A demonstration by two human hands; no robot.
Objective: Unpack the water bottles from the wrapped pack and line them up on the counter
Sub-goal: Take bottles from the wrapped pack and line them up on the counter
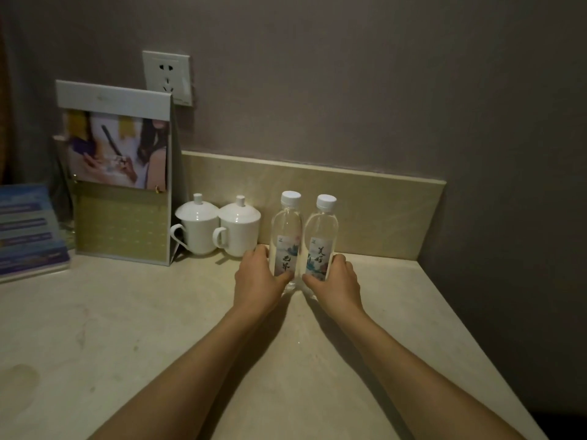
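Leaflet stand (28, 230), blue printed card in a clear holder, far left of the counter (127, 328), cut off by the frame edge.

Display card (117, 173), tall folded board standing upright just right of the leaflet stand; pale header strip, a printed photograph in the middle, patterned green panel below. Its base rests on the counter.

Wall socket (166, 77), white, on the grey wall behind and above the display card, partly covered by the card's top corner.

Lidded cup, left (195, 227), white ceramic with knob lid, handle turned to the left, standing beside the display card against the beige backsplash (381, 211).

Lidded cup, right (239, 228), same pattern, touching or nearly touching its neighbour, handle also to the left.

Left hand (259, 274), fingers and thumb wrapped round the lower part of the left bottle (286, 236), grasping it.

Left bottle: clear plastic, white cap, painted label with dark characters, upright on the counter just right of the cups.

Right bottle (320, 239): matching item, upright, side by side with the left bottle, bodies touching or nearly so.

Right hand (336, 277), curled round the lower part of the right bottle from its right side, grasping it.

Both forearms bare, reaching in from the near edge.
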